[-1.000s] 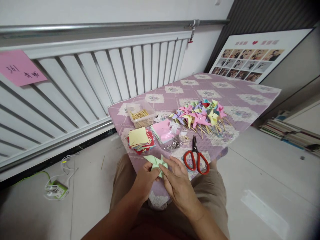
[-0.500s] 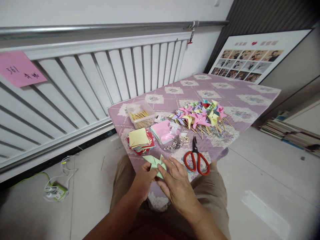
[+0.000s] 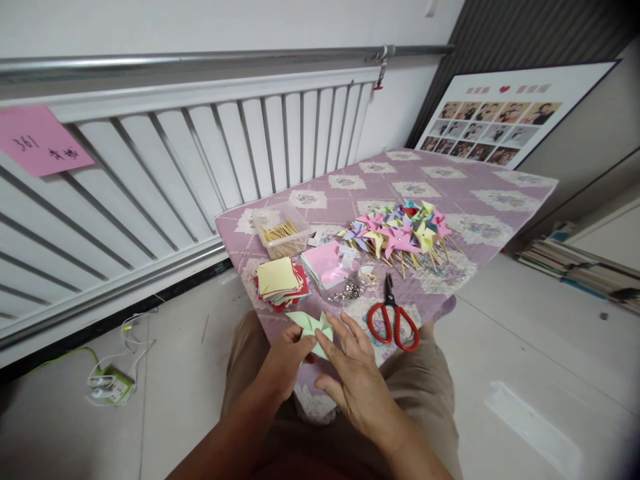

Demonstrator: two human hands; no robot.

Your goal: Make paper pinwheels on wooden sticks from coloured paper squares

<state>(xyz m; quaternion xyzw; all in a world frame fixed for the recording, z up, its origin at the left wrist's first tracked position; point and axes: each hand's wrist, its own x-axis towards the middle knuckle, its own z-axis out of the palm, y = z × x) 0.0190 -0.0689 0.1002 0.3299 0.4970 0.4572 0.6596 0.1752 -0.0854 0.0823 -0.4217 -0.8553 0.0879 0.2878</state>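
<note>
Both hands meet over a light green folded paper pinwheel [image 3: 313, 327] above my lap, at the near edge of the purple quilted table [image 3: 450, 183]. My left hand [image 3: 285, 357] pinches the paper from the left. From the right, my right hand [image 3: 353, 373] presses thumb and forefinger on the paper's folded flaps, the other fingers spread. Red-handled scissors [image 3: 393, 317] lie just right of my hands.
On the table lie a heap of finished coloured pinwheels on sticks [image 3: 400, 233], a clear box of wooden sticks [image 3: 281, 230], stacks of coloured paper squares [image 3: 280, 280], pink sheets [image 3: 327, 261] and small metal pins [image 3: 347, 291]. A radiator [image 3: 150, 180] runs along the left; a power strip [image 3: 113, 383] lies on the floor.
The right hand's fingers have shifted slightly over the green paper, working its flaps; the hands sit a little lower. Nothing else moved.
</note>
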